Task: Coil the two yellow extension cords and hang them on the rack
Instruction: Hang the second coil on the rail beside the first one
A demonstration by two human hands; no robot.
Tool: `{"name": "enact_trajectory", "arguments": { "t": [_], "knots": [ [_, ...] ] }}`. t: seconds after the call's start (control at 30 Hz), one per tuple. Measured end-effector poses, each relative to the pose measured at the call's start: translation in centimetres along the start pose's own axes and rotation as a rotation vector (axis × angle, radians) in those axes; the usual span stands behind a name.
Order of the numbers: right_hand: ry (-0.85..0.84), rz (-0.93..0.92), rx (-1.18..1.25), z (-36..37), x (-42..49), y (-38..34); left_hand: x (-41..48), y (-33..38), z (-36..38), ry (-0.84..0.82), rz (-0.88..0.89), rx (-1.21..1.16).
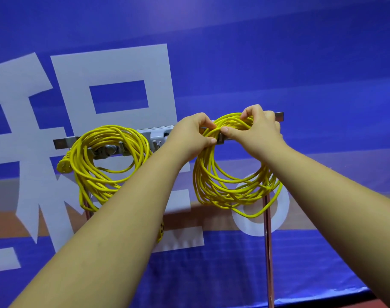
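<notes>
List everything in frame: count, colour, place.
left cord coil: 1, yellow, hanging from the left part of the rail, untouched
right cord coil: 1, yellow, top bunched at the right part of the rail, loops hanging below
plug ends: 2, yellow, one at the left cord coil's left edge, one peeking out behind the left forearm
rack rail: 1, grey metal, horizontal across the middle
posts: 2, reddish metal, upright below the rail, left one mostly hidden
banner: 1, blue with white characters, behind the rack
left hand: 1, pinches the right cord coil's top
right hand: 1, pinches the same bunch
</notes>
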State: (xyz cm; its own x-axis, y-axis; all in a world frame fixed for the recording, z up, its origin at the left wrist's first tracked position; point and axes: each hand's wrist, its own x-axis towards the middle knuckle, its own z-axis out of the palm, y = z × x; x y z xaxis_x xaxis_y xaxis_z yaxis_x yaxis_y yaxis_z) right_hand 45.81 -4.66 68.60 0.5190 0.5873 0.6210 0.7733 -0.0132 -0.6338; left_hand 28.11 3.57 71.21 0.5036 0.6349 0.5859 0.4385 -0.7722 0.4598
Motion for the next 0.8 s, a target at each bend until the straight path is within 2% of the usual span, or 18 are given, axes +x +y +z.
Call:
{"name": "enact_trajectory", "arguments": {
  "t": [0.13,0.3,0.63,0.8],
  "knots": [
    [0.016,-0.055,0.014,-0.3,-0.7,0.2,-1.1,-0.3,-0.4,0.001,0.063,0.007],
    [0.055,-0.085,0.003,-1.0,-1.2,0.2,-2.2,0.1,-0.4,0.034,0.149,0.173],
    [0.065,-0.122,-0.151,-1.6,-2.3,0.3,-3.5,0.2,-0.3,0.057,0.124,0.267],
    [0.078,-0.068,-0.115,-1.9,-2.6,0.6,-3.8,0.6,0.5,0.112,0.125,0.326]
  ]
}}
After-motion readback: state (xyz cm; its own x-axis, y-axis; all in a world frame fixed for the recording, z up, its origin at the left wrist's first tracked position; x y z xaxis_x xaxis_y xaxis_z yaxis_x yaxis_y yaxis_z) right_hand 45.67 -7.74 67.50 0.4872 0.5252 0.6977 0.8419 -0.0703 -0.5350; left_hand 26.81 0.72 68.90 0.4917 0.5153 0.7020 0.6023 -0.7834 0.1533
